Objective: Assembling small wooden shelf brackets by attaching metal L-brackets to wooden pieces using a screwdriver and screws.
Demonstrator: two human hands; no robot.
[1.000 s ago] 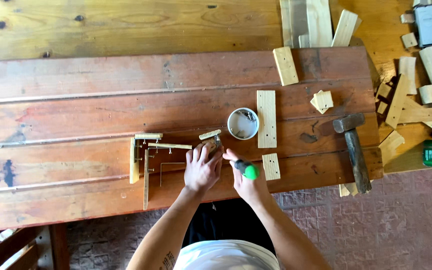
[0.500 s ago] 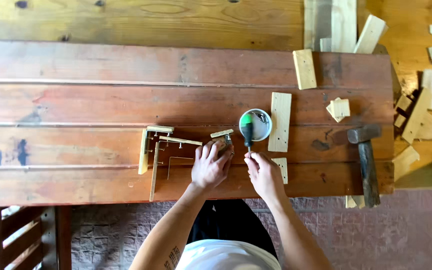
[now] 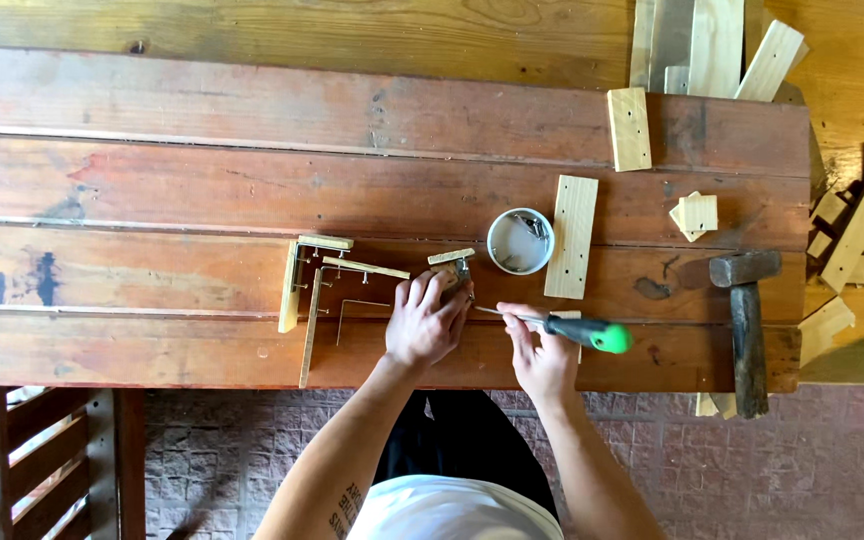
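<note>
- The left hand (image 3: 426,322) rests on the wooden workbench (image 3: 202,180). Its fingers are curled and closed on a small metal bracket (image 3: 463,270) at the near end of a small wood block (image 3: 450,257).
- The right hand (image 3: 542,350) is clamped on a screwdriver (image 3: 562,328) with a black and green handle. The handle points toward 3 o'clock; the shaft points toward 9 o'clock, with the tip just beside the left fingertips.
- The two hands are close together but not touching.
- A partly built frame of thin wooden strips (image 3: 317,290) lies at 9 o'clock of the left hand, touching or just beside it; which one cannot be told.
- A round metal tin (image 3: 519,241) holding small metal parts stands at 1 o'clock of the left hand, near it.
- A drilled wooden slat (image 3: 571,236) lies just beside the tin at its 3 o'clock.
- A second drilled block (image 3: 629,128) lies at 12 o'clock of the slat, near the far edge of the bench.
- A small square wood piece (image 3: 695,214) lies at 3 o'clock of the slat.
- A hammer (image 3: 747,310) lies at 3 o'clock of the right hand, well apart, head toward 12 o'clock.
- Loose wood offcuts (image 3: 852,240) lie beyond the right end of the bench.
</note>
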